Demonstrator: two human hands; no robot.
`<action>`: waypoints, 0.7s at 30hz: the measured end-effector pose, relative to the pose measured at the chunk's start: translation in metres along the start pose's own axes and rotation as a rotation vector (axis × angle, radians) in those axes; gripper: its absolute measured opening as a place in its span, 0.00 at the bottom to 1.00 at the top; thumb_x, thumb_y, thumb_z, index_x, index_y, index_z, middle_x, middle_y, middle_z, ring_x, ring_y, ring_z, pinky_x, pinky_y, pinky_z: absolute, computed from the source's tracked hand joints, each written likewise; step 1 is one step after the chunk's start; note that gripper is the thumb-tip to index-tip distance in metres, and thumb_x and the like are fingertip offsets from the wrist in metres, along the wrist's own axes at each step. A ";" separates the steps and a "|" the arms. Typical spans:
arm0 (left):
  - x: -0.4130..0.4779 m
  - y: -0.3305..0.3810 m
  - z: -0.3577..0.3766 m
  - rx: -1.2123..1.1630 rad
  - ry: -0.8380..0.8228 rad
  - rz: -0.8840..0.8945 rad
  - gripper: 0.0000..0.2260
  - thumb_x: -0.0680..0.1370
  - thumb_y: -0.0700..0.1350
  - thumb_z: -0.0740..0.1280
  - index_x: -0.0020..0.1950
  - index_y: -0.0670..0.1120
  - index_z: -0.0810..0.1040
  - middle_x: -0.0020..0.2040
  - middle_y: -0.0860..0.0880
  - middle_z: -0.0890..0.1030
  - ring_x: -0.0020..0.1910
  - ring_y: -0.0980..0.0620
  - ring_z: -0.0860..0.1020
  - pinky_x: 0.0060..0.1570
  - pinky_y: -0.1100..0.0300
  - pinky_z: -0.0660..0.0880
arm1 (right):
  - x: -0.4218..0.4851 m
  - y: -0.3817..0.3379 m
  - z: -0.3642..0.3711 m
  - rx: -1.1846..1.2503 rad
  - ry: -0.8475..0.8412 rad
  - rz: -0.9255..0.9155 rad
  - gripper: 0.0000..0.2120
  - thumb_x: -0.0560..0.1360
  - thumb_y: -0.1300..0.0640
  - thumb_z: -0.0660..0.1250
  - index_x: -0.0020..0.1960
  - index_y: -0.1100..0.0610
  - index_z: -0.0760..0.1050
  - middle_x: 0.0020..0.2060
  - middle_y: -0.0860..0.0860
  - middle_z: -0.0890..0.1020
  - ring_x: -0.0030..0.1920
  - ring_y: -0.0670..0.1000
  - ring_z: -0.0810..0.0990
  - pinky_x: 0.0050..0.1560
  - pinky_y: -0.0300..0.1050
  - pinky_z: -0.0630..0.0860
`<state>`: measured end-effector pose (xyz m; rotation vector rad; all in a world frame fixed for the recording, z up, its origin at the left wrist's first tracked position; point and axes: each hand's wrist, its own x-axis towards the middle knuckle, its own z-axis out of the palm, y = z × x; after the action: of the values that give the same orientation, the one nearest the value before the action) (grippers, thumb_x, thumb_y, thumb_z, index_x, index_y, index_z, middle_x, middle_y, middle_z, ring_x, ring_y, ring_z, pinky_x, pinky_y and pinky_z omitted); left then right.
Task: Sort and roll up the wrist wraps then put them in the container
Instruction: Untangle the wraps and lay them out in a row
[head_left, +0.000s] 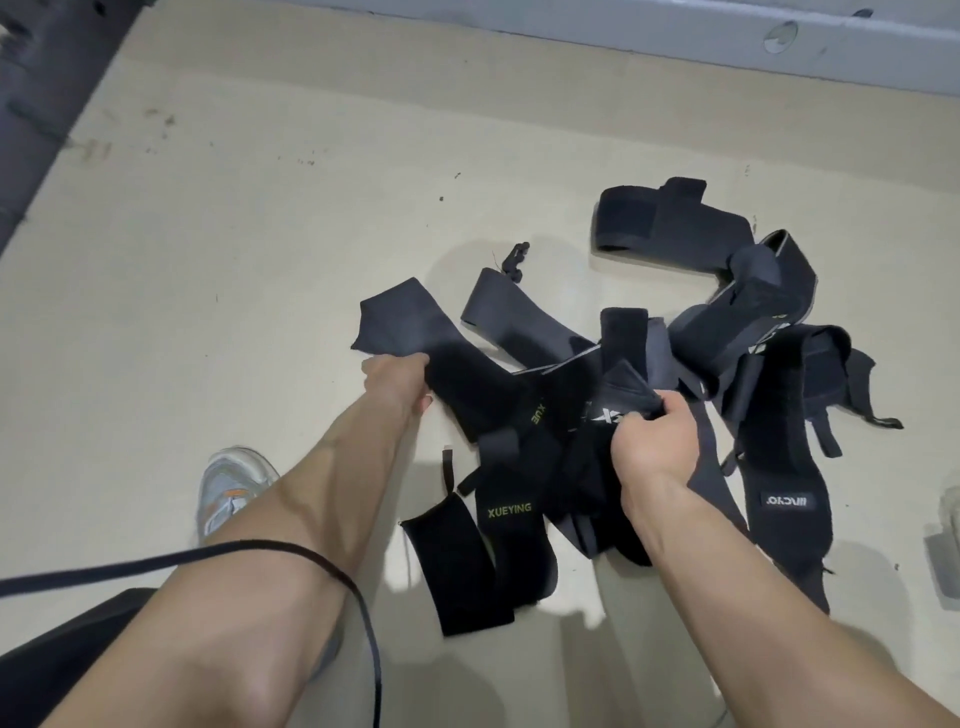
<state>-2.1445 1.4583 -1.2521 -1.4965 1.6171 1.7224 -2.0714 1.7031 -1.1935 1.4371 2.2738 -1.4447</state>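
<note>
Black cord (291, 548) crosses my left forearm nearest to me, and beside it my grey shoe (234, 488) stands on the pale floor (234, 260). Just past that, the XUEYING wrap (506, 540) lies flat and unrolled at the near edge of the pile (727, 353), touching a plain black wrap (452, 566) on its left, with a white-labelled wrap (784, 525) stretched out to the right. Further in, my left hand (397, 382) has its fingers curled round the edge of a flat wrap (410, 317) that juts out of the heap, while my right hand (657, 441) pinches a logo wrap (621, 392) in the middle of the tangle. Beyond my hands the wrist wraps cross over one another, and a looped wrap (670, 218) lies at the far side, folded loosely, not rolled tight. Farthest off runs the grey foot of a wall (623, 31). I judge the job barely begun: I am only pulling pieces apart, nothing is rolled and nothing is packed. A see-through thing (951, 525) at the right edge may be the container, but I cannot tell
</note>
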 end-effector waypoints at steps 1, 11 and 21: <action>0.004 0.000 0.003 -0.090 -0.039 -0.022 0.28 0.70 0.40 0.73 0.65 0.45 0.64 0.56 0.43 0.78 0.51 0.44 0.81 0.44 0.51 0.83 | 0.000 -0.001 0.004 0.000 0.011 -0.015 0.12 0.79 0.65 0.60 0.56 0.54 0.78 0.48 0.51 0.82 0.48 0.55 0.78 0.48 0.43 0.70; -0.055 0.028 0.007 -0.176 -0.265 0.210 0.06 0.80 0.38 0.67 0.46 0.48 0.73 0.42 0.48 0.81 0.41 0.51 0.79 0.46 0.57 0.80 | 0.003 -0.027 0.002 0.174 -0.153 0.017 0.10 0.75 0.66 0.62 0.41 0.54 0.76 0.36 0.51 0.79 0.39 0.53 0.75 0.45 0.46 0.75; -0.181 0.087 -0.007 -0.229 -0.582 0.161 0.09 0.85 0.38 0.60 0.62 0.37 0.76 0.57 0.39 0.85 0.54 0.43 0.85 0.51 0.50 0.84 | -0.045 -0.085 -0.071 0.565 -0.579 0.128 0.09 0.61 0.59 0.66 0.42 0.58 0.75 0.42 0.57 0.79 0.44 0.58 0.78 0.55 0.56 0.75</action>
<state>-2.1418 1.4980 -1.0550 -0.8323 1.2856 2.2249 -2.0828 1.7168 -1.0749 1.0243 1.4675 -2.2056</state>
